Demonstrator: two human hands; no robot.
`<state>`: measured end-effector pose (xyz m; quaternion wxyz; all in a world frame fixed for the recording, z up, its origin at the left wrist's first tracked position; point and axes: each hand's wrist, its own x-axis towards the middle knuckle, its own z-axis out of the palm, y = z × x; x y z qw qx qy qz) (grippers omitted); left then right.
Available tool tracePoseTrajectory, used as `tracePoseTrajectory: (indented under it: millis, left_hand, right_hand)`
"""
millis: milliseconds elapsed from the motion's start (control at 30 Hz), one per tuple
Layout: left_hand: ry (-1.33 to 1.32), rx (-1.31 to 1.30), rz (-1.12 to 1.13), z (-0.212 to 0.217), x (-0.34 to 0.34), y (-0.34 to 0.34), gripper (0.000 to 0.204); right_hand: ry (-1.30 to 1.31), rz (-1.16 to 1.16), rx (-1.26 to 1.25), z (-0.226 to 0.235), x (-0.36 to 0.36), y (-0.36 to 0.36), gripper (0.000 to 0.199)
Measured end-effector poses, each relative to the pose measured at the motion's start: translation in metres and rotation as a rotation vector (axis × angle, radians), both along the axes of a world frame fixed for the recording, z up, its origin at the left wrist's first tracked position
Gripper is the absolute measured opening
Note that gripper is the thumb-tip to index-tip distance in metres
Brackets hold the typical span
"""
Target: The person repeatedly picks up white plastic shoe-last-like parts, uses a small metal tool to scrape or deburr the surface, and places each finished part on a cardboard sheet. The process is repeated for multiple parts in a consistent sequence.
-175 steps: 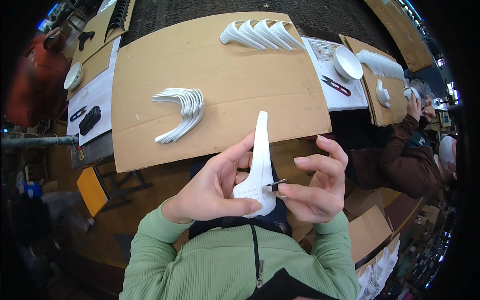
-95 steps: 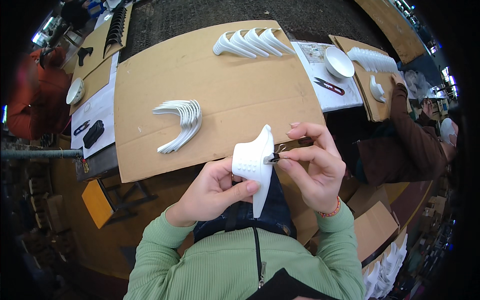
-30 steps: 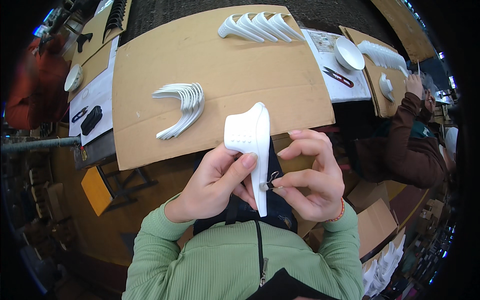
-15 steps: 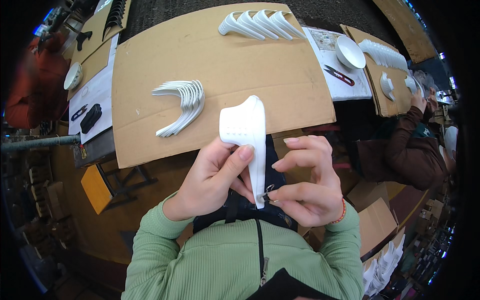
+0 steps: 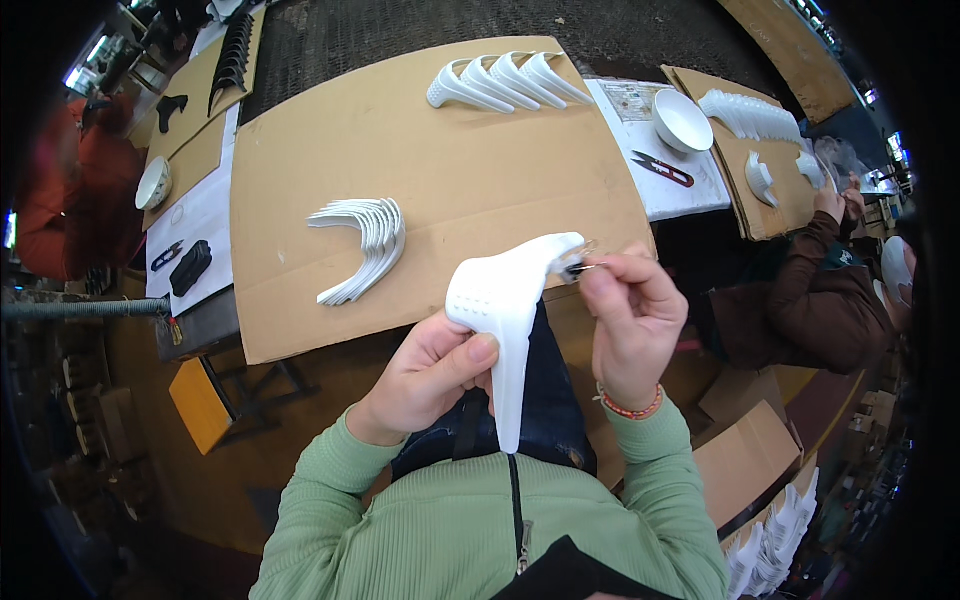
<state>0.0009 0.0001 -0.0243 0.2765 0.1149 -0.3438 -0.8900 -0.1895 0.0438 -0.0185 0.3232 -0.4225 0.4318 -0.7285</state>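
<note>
In front of my body, my left hand (image 5: 425,375) grips a white curved plastic part (image 5: 500,305) with rows of small bumps or holes, its thumb pressed on the face. One arm of the part points down toward my jacket; the other reaches up and right. My right hand (image 5: 632,315) pinches a small dark metal tool (image 5: 574,269) against the tip of that upper arm. The tool's exact kind is too small to make out. Beyond my hands, a nested stack of similar white parts (image 5: 385,245) lies on a cardboard sheet (image 5: 480,170).
More white parts (image 5: 510,80) line the cardboard's far edge. To the right are a white bowl (image 5: 683,120), red-handled thread snips (image 5: 663,168) and a co-worker (image 5: 810,280). A yellow stool (image 5: 202,405) stands lower left; an open carton (image 5: 745,465) sits lower right.
The right hand and its small metal tool have moved up from the part's lower tip to its upper right arm. The left hand has turned the part, still holding it.
</note>
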Motion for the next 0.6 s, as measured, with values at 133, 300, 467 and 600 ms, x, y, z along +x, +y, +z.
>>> tracePoseTrajectory:
  millis: [133,300,467,600]
  left_hand:
    - [0.005,0.045,0.006,0.0,0.002,-0.002,0.034]
    - [-0.029,0.08,0.129,0.007,-0.003,-0.005,0.03]
    - [0.081,0.072,0.155,0.01,-0.006,-0.023,0.028]
    - [-0.029,-0.003,0.311,0.007,0.003,-0.052,0.025]
  right_hand:
    - [0.355,0.022,-0.04,0.006,0.003,0.0,0.018]
    - [0.489,0.253,-0.252,0.014,0.005,-0.001,0.024]
    - [0.585,0.411,-0.425,0.012,0.01,0.002,0.02]
    - [0.574,0.511,-0.313,0.007,0.009,0.007,0.019]
